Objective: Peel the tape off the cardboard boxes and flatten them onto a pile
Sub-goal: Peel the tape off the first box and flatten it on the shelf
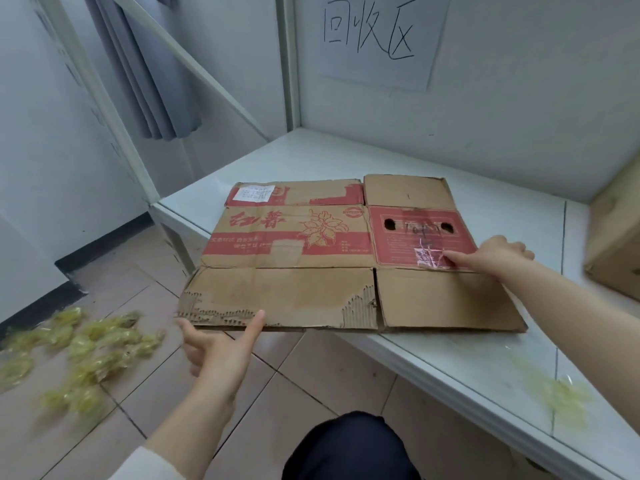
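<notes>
Nearest, a dark-clad knee (346,445) is seen over the tiled floor (311,368), on which crumpled yellowish tape wads (90,344) are scattered to the left. A smaller tape clump (561,400) lies on the near right part of the desk (450,358).

The left hand (214,344) is held at the near edge of the flattened box (287,237). Its grip is wide: the thumb (254,325) is laid against the edge, the fingers are spread, and nothing is clasped. The box lies flat on the desk with its long axis running left to right, and its near-left corner overhangs the desk edge just above that hand.

Farther on, the right hand (498,258) is rested on the red right-hand panel. Nothing is held in its grip. The index finger (460,260) is stretched leftward, and its tip is pressed at a torn label (427,259); how the other fingers lie cannot be told.

The label is thus reached by the right hand, and the overhanging edge by the left. The next move is judged to be either picking at that scrap or sliding the card away along the desk.

Beyond, at the right margin, an unflattened box (616,244) is stood on the desk, well apart. A handwritten sign (377,39) is fixed to the wall behind.
</notes>
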Action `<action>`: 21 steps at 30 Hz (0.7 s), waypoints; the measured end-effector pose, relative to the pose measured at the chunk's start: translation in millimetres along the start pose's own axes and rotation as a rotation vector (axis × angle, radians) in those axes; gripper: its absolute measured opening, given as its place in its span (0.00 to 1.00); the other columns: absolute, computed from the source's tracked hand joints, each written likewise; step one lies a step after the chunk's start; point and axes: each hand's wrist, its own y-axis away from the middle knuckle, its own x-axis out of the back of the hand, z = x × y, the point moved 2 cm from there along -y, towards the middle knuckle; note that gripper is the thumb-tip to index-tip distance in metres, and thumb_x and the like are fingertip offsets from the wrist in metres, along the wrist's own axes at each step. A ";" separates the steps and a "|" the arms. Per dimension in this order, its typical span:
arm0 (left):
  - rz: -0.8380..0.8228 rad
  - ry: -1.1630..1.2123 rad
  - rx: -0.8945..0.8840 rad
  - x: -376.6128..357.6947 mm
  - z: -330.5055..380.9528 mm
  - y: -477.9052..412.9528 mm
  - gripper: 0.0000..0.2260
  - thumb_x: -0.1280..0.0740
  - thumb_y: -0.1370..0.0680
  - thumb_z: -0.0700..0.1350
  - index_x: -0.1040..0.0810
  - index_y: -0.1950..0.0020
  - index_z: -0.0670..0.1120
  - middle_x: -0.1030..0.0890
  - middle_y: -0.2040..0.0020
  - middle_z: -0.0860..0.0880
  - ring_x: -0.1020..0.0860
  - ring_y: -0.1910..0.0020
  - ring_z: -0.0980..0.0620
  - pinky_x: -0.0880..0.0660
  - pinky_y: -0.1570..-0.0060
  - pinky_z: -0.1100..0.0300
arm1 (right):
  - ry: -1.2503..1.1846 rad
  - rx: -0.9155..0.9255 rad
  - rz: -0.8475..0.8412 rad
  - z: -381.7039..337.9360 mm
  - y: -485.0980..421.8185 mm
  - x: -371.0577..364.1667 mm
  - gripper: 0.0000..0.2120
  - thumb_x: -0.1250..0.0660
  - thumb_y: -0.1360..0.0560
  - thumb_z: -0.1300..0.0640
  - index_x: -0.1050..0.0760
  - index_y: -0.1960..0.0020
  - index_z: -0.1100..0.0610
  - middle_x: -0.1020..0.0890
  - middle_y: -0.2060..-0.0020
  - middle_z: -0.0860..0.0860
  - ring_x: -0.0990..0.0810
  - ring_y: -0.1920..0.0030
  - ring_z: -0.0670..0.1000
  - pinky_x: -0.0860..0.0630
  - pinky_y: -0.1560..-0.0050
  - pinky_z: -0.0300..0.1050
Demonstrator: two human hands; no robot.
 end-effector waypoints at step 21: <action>-0.212 0.419 -0.077 -135.0 149.0 -134.8 0.07 0.39 0.23 0.33 0.30 0.46 0.41 0.27 0.53 0.45 0.28 0.61 0.50 0.30 0.63 0.62 | -1.169 -0.069 -0.220 -51.9 -7.3 -32.0 0.14 0.29 0.29 0.61 0.26 0.46 0.63 0.21 0.60 0.55 0.23 0.62 0.54 0.25 0.67 0.45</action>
